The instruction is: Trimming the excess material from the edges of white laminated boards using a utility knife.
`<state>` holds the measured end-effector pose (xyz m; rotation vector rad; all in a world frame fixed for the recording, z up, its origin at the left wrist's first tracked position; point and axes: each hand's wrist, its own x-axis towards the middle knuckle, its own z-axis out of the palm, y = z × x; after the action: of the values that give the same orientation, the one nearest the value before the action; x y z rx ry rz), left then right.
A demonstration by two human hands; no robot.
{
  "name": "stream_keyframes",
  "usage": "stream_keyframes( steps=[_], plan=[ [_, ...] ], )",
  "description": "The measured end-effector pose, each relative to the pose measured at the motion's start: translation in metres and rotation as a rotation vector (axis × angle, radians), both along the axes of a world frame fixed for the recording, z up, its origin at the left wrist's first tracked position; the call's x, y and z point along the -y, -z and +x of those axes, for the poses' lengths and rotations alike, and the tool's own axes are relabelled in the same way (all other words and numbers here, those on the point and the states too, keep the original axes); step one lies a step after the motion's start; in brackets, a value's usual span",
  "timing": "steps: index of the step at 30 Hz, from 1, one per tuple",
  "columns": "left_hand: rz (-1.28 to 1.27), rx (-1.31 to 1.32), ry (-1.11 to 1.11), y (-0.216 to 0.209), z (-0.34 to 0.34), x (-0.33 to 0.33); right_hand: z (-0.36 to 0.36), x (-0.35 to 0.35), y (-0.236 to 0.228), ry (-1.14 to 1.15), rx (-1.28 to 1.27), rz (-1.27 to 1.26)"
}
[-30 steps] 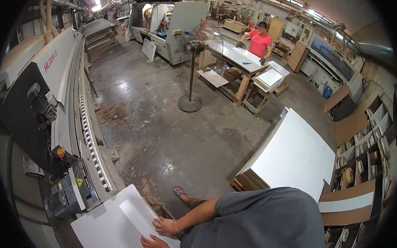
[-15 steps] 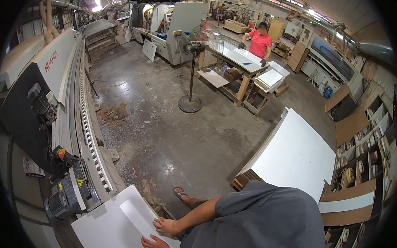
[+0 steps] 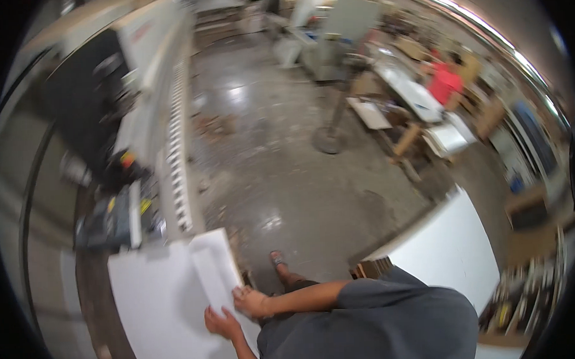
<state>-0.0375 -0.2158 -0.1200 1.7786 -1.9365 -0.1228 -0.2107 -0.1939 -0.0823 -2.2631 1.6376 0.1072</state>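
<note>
A long narrow white strip (image 3: 210,278) lies on a large white board (image 3: 156,304) at the lower left, close to the board's right-hand edge. My left hand (image 3: 223,323) rests against the strip's left side, its fingers stretched out and apart. Across from it, my right hand (image 3: 251,302) is bent over the right side, where strip and board edge meet, with its fingers close together. Motion blurs the view, so the fingertips are not sharp, and the near end of the strip is hard to make out by my hands.
A long machine with a toothed track (image 3: 176,145) runs along the left. Stacked white panels (image 3: 451,250) stand to my right. Farther off are a pedestal fan (image 3: 328,140) and a person in a red top (image 3: 445,82) at a worktable (image 3: 411,90). Concrete floor (image 3: 275,180) lies between.
The whole view has swung, so the surroundings sit farther right and lower, and are blurred. Both hands stay at the strip. My right hand's fingers look more drawn together.
</note>
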Motion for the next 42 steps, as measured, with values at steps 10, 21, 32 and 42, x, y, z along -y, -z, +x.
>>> stream_keyframes(
  steps=[10, 21, 32, 42],
  plan=[
    [0.035, 0.016, -0.048, -0.012, 0.002, 0.008, -0.005, 0.004, -0.011, -0.092, 0.044, 0.036],
    [-0.036, -0.060, -0.119, 0.017, 0.015, 0.030, 0.003, 0.000, 0.002, 0.014, 0.152, -0.073],
    [-0.134, 0.288, -0.121, -0.016, -0.009, 0.010, -0.010, -0.001, 0.021, -0.102, 0.103, -0.068],
    [-0.122, 0.265, -0.123, -0.014, -0.002, 0.011, 0.005, 0.002, 0.061, -0.061, 0.050, -0.236]
  ],
)
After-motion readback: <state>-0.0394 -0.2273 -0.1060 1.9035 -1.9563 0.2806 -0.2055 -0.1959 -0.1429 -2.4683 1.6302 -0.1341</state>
